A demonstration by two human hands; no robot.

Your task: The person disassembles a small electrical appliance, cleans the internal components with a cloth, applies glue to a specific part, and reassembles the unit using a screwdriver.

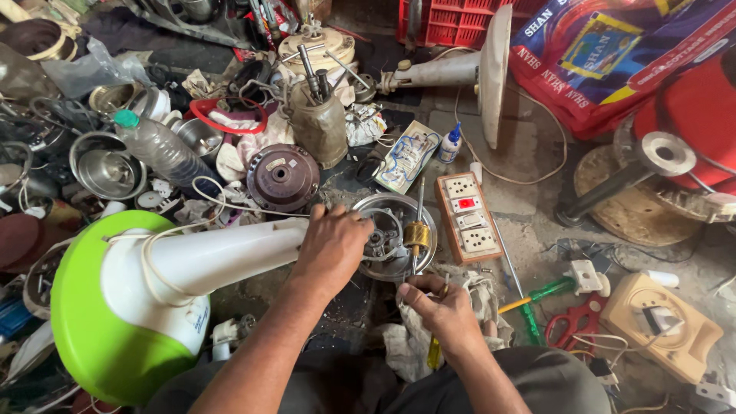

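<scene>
Right hand (438, 307) closed round a yellow-handled screwdriver (418, 238), tip at the fan motor (395, 236). Left hand (331, 244) clamped on motor's rim, beside the white stand neck (230, 257) (casing open, reassembly apparently unfinished). Beyond, switchboard (469, 217), brown rotor (282, 177).

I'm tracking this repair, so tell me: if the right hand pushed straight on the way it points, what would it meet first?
Likely the round metal motor housing: the right hand points up toward it, its screwdriver already reaching there. Depth is unclear.

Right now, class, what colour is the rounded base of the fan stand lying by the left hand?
Bright green fan stand base, white on top; the head view shows it best.
</scene>
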